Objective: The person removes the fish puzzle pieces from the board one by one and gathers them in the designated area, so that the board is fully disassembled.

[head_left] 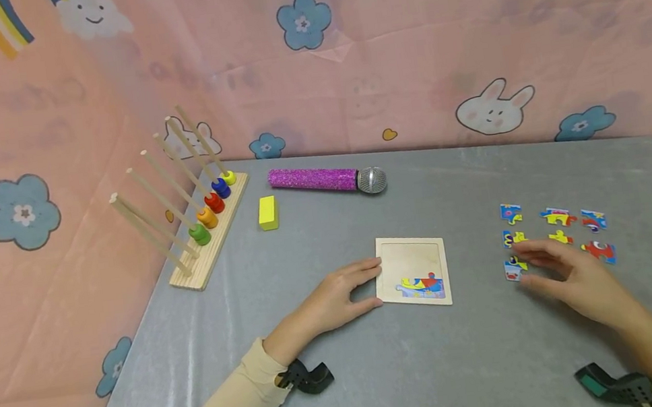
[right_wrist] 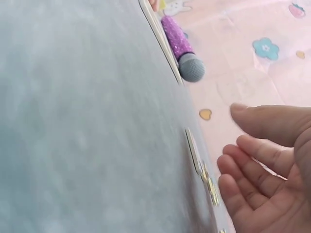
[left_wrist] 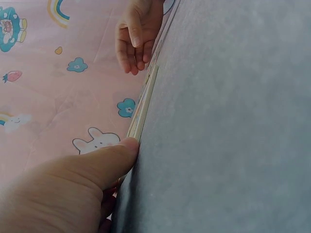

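A shallow wooden puzzle tray [head_left: 409, 258] lies on the table, with joined jigsaw pieces [head_left: 422, 287] in its lower right corner. My left hand [head_left: 337, 297] rests at the tray's left edge, fingertips and thumb touching the rim. In the left wrist view, the thumb [left_wrist: 109, 162] lies right at the tray's edge [left_wrist: 143, 109]. Off to the right, my right hand [head_left: 579, 277] hovers with loosely bent fingers over several loose jigsaw pieces [head_left: 599, 252]. Its fingertips overlap the left column, near the lower left piece [head_left: 514, 270]. Nothing shows between thumb and fingers [right_wrist: 257, 170].
A glittery purple microphone [head_left: 317, 179] lies behind the tray. Beside it are a yellow block [head_left: 268, 213] and a wooden peg stand [head_left: 225, 226] with coloured rings and tall pegs. A pink printed cloth [head_left: 393, 52] hangs behind the grey table [head_left: 474, 362].
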Demonstrator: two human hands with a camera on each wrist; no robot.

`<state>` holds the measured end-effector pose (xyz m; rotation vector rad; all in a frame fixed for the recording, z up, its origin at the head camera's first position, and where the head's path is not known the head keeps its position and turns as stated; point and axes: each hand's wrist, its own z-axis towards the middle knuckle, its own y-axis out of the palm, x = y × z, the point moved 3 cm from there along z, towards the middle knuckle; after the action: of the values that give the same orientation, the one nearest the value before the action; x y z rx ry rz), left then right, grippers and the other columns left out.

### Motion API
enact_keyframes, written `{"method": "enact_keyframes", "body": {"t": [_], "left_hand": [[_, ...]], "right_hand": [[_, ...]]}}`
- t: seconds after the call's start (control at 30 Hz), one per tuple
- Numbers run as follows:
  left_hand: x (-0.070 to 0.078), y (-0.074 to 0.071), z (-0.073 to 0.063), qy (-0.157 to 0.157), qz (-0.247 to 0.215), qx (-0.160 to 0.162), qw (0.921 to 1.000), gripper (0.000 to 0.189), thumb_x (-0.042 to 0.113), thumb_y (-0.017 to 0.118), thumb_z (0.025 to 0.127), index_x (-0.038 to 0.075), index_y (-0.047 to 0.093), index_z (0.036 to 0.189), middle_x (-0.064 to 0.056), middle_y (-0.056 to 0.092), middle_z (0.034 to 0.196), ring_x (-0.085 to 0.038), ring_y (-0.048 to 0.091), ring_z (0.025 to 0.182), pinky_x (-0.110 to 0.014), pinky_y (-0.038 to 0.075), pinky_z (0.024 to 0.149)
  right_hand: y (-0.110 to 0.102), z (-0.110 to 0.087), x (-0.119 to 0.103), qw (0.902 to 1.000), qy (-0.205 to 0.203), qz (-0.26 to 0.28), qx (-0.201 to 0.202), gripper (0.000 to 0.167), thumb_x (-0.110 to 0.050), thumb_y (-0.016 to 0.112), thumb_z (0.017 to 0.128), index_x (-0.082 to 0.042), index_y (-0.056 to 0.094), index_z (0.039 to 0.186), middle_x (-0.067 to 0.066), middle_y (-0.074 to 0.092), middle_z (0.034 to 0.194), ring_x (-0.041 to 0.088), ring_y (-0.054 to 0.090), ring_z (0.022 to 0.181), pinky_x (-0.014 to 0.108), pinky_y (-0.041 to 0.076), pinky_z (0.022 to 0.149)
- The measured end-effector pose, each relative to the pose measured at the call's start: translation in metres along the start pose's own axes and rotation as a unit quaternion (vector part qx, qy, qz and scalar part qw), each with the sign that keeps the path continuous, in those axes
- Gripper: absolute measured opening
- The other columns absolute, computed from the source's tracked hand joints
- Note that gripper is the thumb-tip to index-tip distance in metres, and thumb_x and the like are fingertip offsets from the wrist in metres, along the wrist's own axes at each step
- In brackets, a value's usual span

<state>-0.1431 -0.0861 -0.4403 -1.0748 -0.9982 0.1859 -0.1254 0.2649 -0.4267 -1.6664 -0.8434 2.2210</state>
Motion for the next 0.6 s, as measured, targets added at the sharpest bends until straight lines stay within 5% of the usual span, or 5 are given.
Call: {"method": "enact_keyframes", "body": {"t": [0.2, 0.43, 0.6], "left_hand": [[0.001, -0.001, 0.0, -0.005, -0.001, 0.0, 1.0, 0.054, 0.025, 0.069, 0.087, 0.003, 0.053, 0.134, -0.005, 0.047, 0.144, -0.018, 0.042, 0.135, -0.03, 0.037, 0.111], [0.003, -0.001, 0.0, -0.008, -0.004, -0.005, 0.9999, 0.054, 0.025, 0.069, 0.087, 0.003, 0.053, 0.134, -0.005, 0.047, 0.145, -0.019, 0.042, 0.135, -0.031, 0.037, 0.111], [0.002, -0.001, 0.001, -0.008, -0.001, -0.008, 0.9999, 0.054, 0.025, 0.069, 0.088, 0.003, 0.053, 0.134, -0.005, 0.046, 0.145, -0.019, 0.042, 0.135, -0.031, 0.037, 0.111]], "right_hand": [[0.01, 0.007, -0.013, 0.9995, 0.004, -0.001, -0.031, 0.044, -0.004, 0.072, 0.082, -0.001, 0.057, 0.123, -0.02, 0.058, 0.115, -0.014, 0.054, 0.102, -0.001, 0.04, 0.086], [0.029, 0.018, -0.032, 0.9975, -0.025, -0.025, -0.062, 0.043, -0.009, 0.074, 0.081, -0.005, 0.059, 0.121, 0.006, 0.064, 0.116, -0.014, 0.053, 0.105, 0.0, 0.041, 0.087], [0.046, 0.029, -0.048, 0.9946, -0.057, -0.042, -0.076, 0.043, -0.008, 0.075, 0.08, -0.004, 0.06, 0.12, 0.009, 0.064, 0.115, -0.006, 0.055, 0.104, 0.003, 0.042, 0.087]]}}
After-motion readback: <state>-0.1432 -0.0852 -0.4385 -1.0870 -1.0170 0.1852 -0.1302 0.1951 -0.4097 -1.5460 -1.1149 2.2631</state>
